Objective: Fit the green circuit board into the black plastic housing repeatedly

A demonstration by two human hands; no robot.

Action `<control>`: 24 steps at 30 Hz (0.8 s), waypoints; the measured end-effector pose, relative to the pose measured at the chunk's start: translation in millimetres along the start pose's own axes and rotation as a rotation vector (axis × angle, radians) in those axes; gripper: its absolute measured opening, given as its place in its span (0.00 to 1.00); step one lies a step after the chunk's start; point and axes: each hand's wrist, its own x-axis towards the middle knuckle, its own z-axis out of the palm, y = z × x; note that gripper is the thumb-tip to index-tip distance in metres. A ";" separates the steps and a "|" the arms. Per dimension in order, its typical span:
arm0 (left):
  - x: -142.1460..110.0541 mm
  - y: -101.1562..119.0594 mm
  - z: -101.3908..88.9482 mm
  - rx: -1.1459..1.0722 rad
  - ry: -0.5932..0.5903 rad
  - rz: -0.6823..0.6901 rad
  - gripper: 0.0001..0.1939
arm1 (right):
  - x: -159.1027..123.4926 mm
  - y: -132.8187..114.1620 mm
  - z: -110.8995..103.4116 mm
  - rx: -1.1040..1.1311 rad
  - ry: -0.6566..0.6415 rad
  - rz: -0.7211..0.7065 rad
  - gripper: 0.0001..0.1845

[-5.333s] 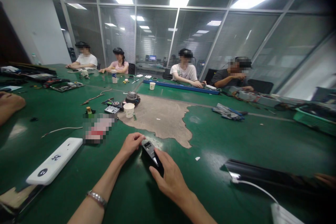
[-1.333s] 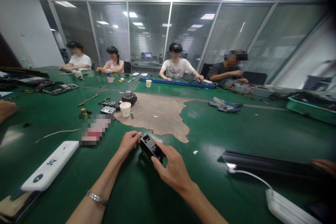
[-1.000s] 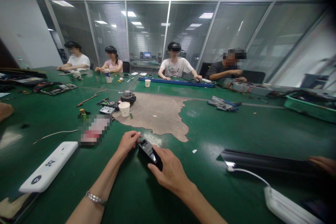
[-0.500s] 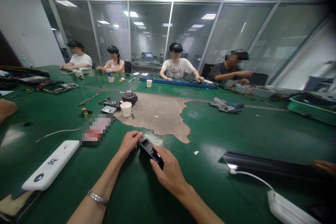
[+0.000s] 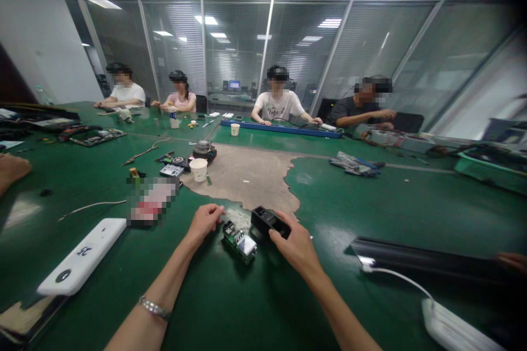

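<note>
My right hand [image 5: 297, 242] grips a black plastic casing [image 5: 264, 220], thumb on the near side and fingers over the far side. The casing is box-shaped with small openings at its left end. Left of it, a green circuit board [image 5: 239, 242] with a shiny metal block and black parts lies on the green table [image 5: 247, 307]. My left hand [image 5: 206, 220] is beside the board's upper left end, its fingertips pinched together. Whether anything small is between those fingertips is hidden.
A paper cup [image 5: 198, 170] and loose electronic parts [image 5: 173, 169] stand beyond my left hand. Left lie a phone [image 5: 152, 203] and a white power bank [image 5: 84, 255]. Right are a long black panel [image 5: 411, 255], a white cable [image 5: 403, 275] and gloves [image 5: 354, 164]. Several people sit opposite.
My right hand has moved right with the black casing, which has come off the circuit board. The board now lies exposed on the table. My left hand has hardly moved.
</note>
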 end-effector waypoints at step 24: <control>-4.4 6.0 -0.4 -0.010 -0.008 0.006 0.21 | -22.4 -40.8 0.7 0.151 -0.053 -0.323 0.29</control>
